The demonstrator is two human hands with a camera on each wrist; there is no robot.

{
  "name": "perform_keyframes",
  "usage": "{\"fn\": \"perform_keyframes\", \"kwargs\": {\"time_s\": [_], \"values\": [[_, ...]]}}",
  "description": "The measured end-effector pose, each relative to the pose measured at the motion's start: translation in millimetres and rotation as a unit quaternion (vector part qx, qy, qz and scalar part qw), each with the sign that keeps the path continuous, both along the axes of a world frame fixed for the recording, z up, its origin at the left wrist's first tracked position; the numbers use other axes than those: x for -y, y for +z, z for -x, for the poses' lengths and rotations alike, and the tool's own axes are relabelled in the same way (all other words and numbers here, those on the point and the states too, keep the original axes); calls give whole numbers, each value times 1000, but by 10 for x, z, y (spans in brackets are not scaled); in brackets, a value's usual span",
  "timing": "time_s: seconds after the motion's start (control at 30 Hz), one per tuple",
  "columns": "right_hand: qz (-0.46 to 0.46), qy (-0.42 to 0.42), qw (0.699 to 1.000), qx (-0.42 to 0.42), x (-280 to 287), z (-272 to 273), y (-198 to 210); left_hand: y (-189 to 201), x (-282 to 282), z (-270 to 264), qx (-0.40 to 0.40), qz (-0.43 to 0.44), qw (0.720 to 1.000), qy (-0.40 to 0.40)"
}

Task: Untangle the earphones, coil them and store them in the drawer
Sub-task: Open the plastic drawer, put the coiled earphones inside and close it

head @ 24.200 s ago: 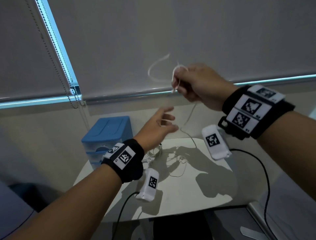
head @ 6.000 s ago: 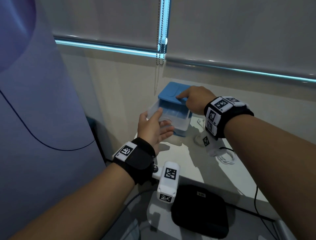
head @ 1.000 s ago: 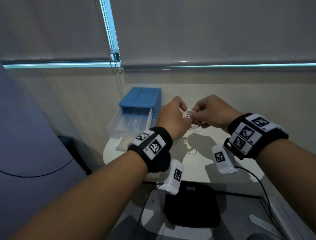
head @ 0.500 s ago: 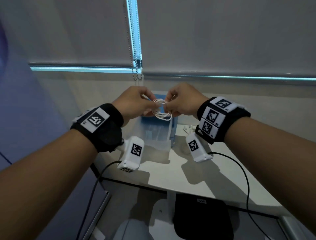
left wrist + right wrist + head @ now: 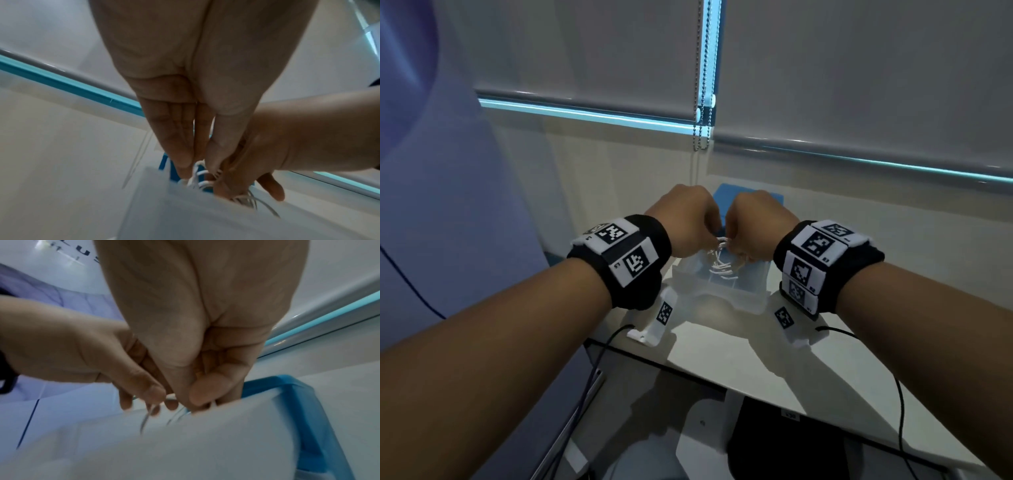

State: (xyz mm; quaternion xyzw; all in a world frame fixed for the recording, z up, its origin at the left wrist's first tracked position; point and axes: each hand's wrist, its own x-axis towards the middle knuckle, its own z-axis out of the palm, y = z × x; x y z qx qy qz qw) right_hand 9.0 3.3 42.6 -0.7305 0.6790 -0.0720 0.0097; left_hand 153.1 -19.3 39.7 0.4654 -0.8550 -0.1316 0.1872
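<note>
The coiled white earphones (image 5: 722, 262) hang between both hands, just above the pulled-out clear drawer (image 5: 748, 298) of the small blue drawer box (image 5: 724, 195). My left hand (image 5: 688, 222) pinches the coil's left side; thumb and fingers meet on the cord (image 5: 198, 177) in the left wrist view. My right hand (image 5: 756, 228) pinches the right side. In the right wrist view loops of cord (image 5: 148, 417) dip behind the drawer's front wall (image 5: 205, 434). The earbuds and plug are hidden by my fingers.
The drawer box stands at the back of a small white table (image 5: 739, 363) against the wall. A bead chain (image 5: 702, 102) hangs from the blinds above it. A black pad (image 5: 791, 442) lies on a lower surface near me. A blue-grey panel (image 5: 431, 205) stands at left.
Both hands have lowered the coiled earphones from above the box down to the open drawer. One second ago they held the coil over the table, right of the box.
</note>
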Motion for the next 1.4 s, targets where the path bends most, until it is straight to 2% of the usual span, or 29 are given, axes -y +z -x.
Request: {"fn": "perform_keyframes", "kwargs": {"time_s": [0.17,0.23,0.37,0.6,0.7,1.07,1.3,1.4], "values": [[18,37,998,-43,-45,73,60,-1,71,-45,-16,38,999,-2],[26,81,995,-44,-116,127,124,-30,104,-68,-20,45,999,8],[-52,183,977,-97,-297,145,211,-92,146,-68,-10,43,999,28],[-115,221,946,-207,-188,29,108,-199,172,-44,33,-21,999,30],[-93,235,939,-235,-127,6,55,-219,169,-54,25,-28,999,34],[-13,176,954,-244,20,6,-1,-240,238,-102,-3,-39,999,12],[-20,171,978,-115,-45,-16,34,-235,253,-122,-27,-61,998,2],[-22,153,980,-124,-48,-135,-6,-223,241,-124,-43,-72,996,-5]]}}
